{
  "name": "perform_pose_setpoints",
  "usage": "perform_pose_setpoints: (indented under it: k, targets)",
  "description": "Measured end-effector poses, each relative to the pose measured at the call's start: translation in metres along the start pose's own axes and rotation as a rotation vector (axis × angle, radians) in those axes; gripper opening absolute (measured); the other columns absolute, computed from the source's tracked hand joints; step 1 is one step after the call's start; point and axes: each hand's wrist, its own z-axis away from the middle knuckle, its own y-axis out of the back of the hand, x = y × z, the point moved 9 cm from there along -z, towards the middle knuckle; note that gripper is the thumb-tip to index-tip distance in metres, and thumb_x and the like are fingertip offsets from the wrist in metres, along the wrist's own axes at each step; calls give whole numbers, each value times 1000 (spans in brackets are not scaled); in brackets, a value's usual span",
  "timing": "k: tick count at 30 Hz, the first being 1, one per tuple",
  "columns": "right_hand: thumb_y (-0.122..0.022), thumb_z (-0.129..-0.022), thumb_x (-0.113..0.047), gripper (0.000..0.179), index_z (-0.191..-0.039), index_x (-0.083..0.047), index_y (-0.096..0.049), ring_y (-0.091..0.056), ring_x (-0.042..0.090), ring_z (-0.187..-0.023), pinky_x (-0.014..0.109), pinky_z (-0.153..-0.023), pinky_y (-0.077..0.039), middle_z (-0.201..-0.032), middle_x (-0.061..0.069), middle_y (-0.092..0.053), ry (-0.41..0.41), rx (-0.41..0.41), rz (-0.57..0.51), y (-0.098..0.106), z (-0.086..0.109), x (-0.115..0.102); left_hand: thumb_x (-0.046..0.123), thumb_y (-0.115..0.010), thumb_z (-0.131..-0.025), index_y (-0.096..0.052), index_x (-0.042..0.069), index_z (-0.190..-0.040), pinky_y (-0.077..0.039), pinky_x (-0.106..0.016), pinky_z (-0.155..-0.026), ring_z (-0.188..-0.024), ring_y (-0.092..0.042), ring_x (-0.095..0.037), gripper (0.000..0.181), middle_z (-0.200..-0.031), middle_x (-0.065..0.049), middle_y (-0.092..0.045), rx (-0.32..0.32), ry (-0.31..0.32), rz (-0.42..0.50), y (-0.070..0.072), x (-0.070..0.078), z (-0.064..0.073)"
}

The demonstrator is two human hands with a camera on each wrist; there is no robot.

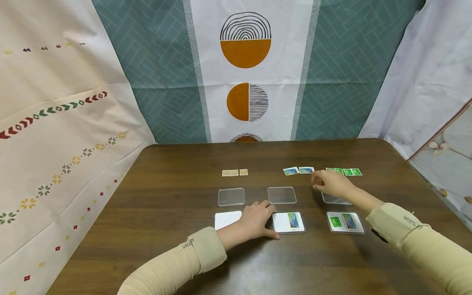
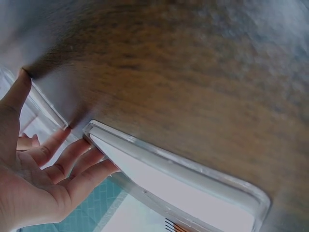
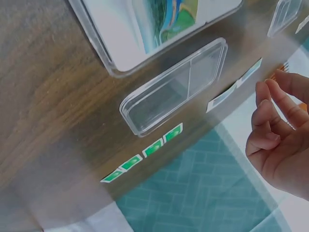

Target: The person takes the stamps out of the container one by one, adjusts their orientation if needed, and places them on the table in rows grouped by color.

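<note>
My left hand (image 1: 254, 221) holds a clear case (image 1: 282, 223) at its left end, thumb at the near corner and forefinger at the far one. Inside that case lies a white card with a blue-green stamp (image 1: 293, 220) on it. The other left fingertips are by a second case (image 2: 183, 183) with a blank white card. Above the table hovers my right hand (image 1: 333, 184), near the right-hand lid; its thumb and forefinger tips meet, and nothing shows between them. Several green stamps (image 3: 153, 148) and two blue ones (image 1: 306, 170) lie in rows behind.
Three clear empty lids lie in a row: left (image 1: 231, 197), middle (image 1: 282, 195) and right (image 3: 174, 87), the last partly behind the right hand in the head view. A third case (image 1: 345, 222) holds green and blue stamps. Three tan stamps (image 1: 234, 173) lie farther back.
</note>
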Motion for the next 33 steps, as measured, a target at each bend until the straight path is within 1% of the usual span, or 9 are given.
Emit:
perform_pose_setpoints:
  k: [5,12,18,25,28,33]
  targets:
    - [-68,-81,-6,7,-85,-6,-62,-38,8,-54,24,-51,-31,-59,-4,-46,13,1,7,-3,5,-10,64,-74,-64,-60,19,-115,-50,-30,-63,-89,-60,-19,70,-112,2,-60,2,0,-9,0,0,-1]
    - [-69,-82,-8,9,-88,-8,-62,-38,6,-53,22,-48,-30,-60,-6,-47,33,-18,8,-11,14,-25,64,-73,-64,-59,19,-116,-50,-29,-64,-90,-60,-19,70,-112,2,-60,2,-3,-16,-1,2,0]
    - [-69,-81,-6,8,-86,-9,-63,-37,4,-53,21,-49,-31,-60,-7,-47,75,1,-10,-14,18,-38,64,-73,-64,-59,19,-117,-51,-29,-64,-91,-61,-19,70,-114,1,-60,7,-5,-25,-1,2,1]
    - [-70,-81,-4,9,-86,-8,-64,-37,2,-53,19,-49,-33,-60,-7,-50,103,-30,-29,-22,23,-50,63,-73,-64,-59,19,-116,-50,-29,-64,-90,-60,-19,70,-112,1,-60,4,-5,-26,-1,2,-1]
    - [-69,-81,-5,9,-86,-9,-64,-36,1,-53,19,-49,-33,-60,-8,-48,108,-37,-50,-25,25,-52,63,-74,-64,-59,19,-116,-50,-29,-64,-89,-60,-18,70,-112,1,-60,4,-6,-27,0,1,-1]
    - [-68,-82,-6,8,-88,-9,-64,-36,-2,-55,18,-50,-34,-61,-10,-48,131,-61,-133,-33,26,-54,63,-73,-64,-59,19,-116,-50,-29,-64,-89,-60,-18,69,-111,2,-60,0,0,-22,0,1,-1]
